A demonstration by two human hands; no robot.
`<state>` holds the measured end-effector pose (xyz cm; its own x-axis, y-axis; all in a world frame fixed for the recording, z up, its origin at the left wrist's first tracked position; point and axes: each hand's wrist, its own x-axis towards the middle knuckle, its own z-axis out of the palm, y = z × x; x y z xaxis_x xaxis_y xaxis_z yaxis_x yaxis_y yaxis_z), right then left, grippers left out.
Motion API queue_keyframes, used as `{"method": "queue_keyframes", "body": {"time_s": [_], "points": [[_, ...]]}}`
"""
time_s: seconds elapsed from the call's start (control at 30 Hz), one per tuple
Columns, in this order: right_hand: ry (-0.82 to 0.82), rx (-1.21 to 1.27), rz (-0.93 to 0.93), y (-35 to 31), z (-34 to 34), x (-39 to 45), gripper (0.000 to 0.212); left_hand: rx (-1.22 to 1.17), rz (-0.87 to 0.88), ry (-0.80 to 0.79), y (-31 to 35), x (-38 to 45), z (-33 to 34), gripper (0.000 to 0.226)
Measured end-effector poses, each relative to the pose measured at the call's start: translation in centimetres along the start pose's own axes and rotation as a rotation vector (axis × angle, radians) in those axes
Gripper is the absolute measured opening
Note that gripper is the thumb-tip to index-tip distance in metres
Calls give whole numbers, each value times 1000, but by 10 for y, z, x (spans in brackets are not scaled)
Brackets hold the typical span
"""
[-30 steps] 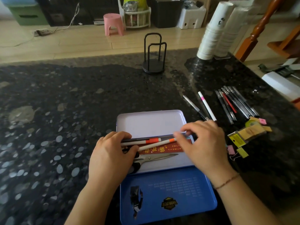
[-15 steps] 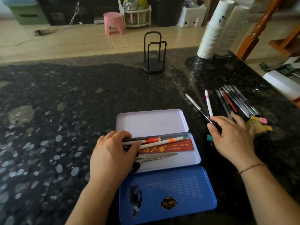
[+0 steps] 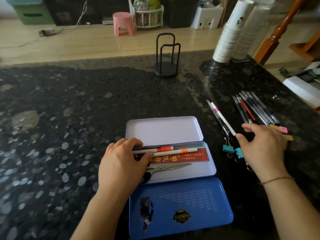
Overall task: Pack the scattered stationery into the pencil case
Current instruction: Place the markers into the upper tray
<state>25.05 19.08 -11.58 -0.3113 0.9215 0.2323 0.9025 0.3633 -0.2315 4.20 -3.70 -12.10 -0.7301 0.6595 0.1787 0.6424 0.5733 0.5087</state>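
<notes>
Looking like a home, seen over a dark speckled stone counter (image 3: 86,104). Beyond the counter, pale wood flooring (image 3: 78,42) carrying a small pink plastic stool (image 3: 123,23), a white wire rack (image 3: 149,13) and a green storage bin (image 3: 32,13). At the counter's far right corner, stacked paper cups (image 3: 230,37) leaning; right of it, a turned wooden stair post (image 3: 278,32) rising.

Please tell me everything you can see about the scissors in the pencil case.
The scissors lie flat and closed in the middle tray of the open pencil case, near its front edge. The blades look like bare steel and point right; the handles are dark and mostly hidden under the left hand, which covers them. A red ruler lies just behind the blades; whether it touches them is unclear.
</notes>
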Motion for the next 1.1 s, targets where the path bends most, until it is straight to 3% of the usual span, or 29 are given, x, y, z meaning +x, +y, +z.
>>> {"method": "queue_keyframes", "body": {"time_s": [0.27, 0.47, 0.63, 0.7, 0.83, 1.1], "points": [[-36, -92, -112, -5, 4, -5, 15, 1, -4, -8, -2, 1, 0, 29], [141, -14, 50, 2, -1, -1, 8, -22, -2, 3, -3, 0, 0, 28], [282, 516, 5, -14, -28, -11, 11, -17, 3, 17, -1, 1, 1, 25], [188, 640, -147, -28, -33, -24, 16, -18, 1, 14, -2, 0, 2, 24], [-78, 578, -490, -41, -14, -52, 18, -34, -6, -6, -6, 1, 1, 25], [-95, 363, -604, -42, -1, -60, 19, -53, -16, -10, -3, 1, 0, 23]]}}
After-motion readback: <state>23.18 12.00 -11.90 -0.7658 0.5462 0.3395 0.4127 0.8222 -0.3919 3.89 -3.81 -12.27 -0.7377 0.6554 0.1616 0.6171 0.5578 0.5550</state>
